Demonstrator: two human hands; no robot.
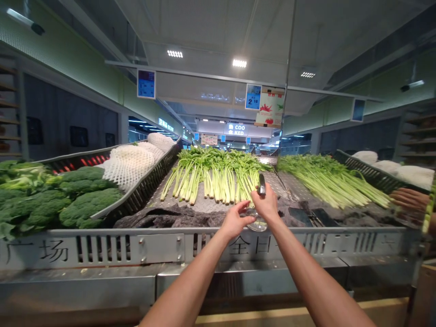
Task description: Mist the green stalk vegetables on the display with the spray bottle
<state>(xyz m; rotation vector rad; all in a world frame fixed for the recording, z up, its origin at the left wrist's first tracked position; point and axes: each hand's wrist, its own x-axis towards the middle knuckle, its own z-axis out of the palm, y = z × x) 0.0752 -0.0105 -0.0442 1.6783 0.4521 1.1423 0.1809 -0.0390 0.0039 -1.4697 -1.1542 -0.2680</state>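
Note:
My right hand (266, 203) is wrapped round the upper part of a clear spray bottle (258, 224) with a black head (261, 184). Close by on the left, the curved fingers of my left hand (236, 221) rest against the bottle's side, its thumb near the lower body. Parts of the bottle are hidden behind both hands. Just beyond them, a row of celery (218, 177), pale stalks toward me and leaves away, lies on a sloping grey shelf (206, 208).
Broccoli (90, 200) and items in white foam nets (129, 164) lie left, beside a black crate wall (146, 186). Dark crumpled cloth (173, 217) lines the front behind a grey slatted rail (160, 247). A mirror (327, 127) stands at right, and blue price signs (254, 96) hang above.

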